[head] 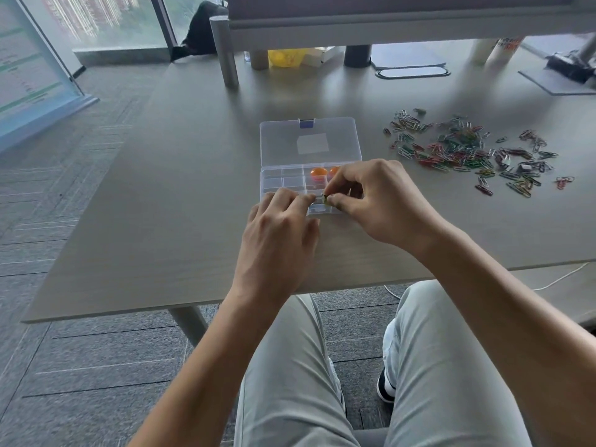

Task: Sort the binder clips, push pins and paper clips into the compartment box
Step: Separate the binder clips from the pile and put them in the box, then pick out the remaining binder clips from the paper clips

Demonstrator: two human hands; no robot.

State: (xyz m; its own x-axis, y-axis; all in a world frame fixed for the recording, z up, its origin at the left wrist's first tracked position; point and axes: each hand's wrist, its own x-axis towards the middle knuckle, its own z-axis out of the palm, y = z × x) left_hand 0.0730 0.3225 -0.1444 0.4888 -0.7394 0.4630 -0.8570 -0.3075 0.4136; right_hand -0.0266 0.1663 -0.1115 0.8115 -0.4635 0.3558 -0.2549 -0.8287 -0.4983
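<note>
Your left hand [277, 227] and right hand [374, 201] both pinch one small clip [324, 199] (type unclear) over the compartment box [309, 146] front edge; paper clips [467, 150] lie right of it on the bench [161, 188].

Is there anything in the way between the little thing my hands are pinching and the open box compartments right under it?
Nothing visible. The left hand and right hand pinch a small green-and-metal clip directly above the clear plastic compartment box, whose lid lies folded back.
</note>
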